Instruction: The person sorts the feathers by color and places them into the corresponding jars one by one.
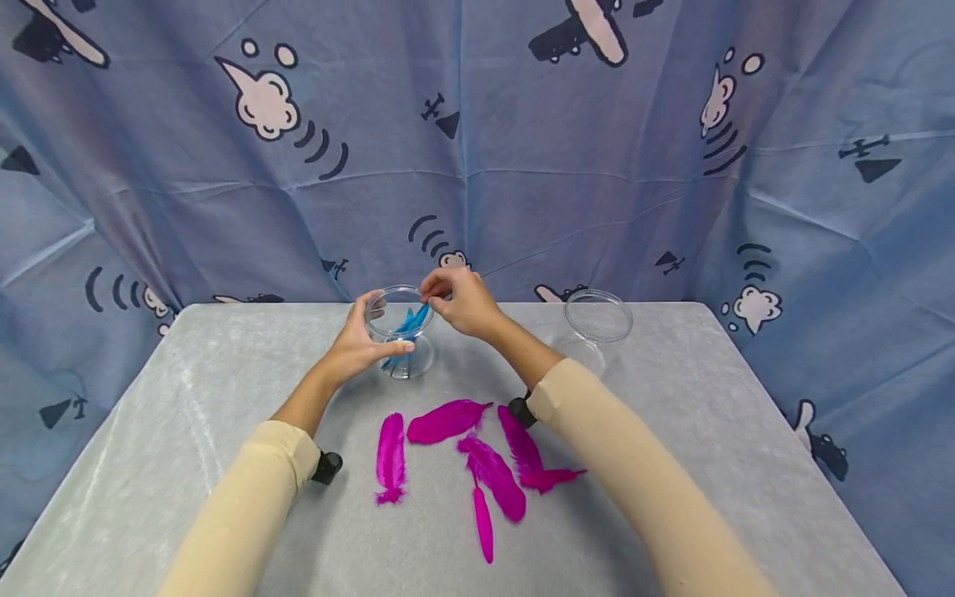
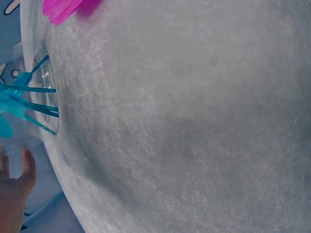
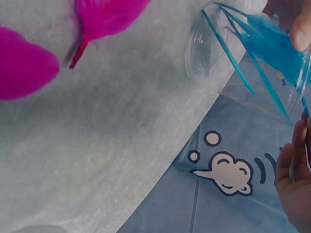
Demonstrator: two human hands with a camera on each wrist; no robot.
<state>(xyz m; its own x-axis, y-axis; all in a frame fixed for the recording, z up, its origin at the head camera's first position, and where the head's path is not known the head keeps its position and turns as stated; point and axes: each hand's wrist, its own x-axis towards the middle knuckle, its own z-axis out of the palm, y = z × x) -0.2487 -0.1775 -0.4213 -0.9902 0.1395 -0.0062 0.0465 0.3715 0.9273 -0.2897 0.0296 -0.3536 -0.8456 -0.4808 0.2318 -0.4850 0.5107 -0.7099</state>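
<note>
My left hand (image 1: 356, 342) holds a clear plastic cup (image 1: 422, 358) from its left side, the thumb across its front. Several blue feathers (image 1: 407, 325) lean inside with their quills down at the cup's base, as the left wrist view of the feathers (image 2: 19, 99) also shows. Over the cup's right rim, my right hand (image 1: 468, 305) pinches a blue feather (image 1: 422, 314) between thumb and fingertips. Seen from the right wrist, that hand (image 3: 297, 187) is beside the rim, partly cut off by the frame's edge.
Several magenta feathers, among them a broad one (image 1: 444, 421) and a narrow one (image 1: 483, 524), lie on the grey tabletop (image 1: 224, 390) between my forearms. A second clear cup (image 1: 628, 318) stands at the back right, partly behind my right forearm. A patterned blue curtain (image 1: 522, 108) hangs behind the table.
</note>
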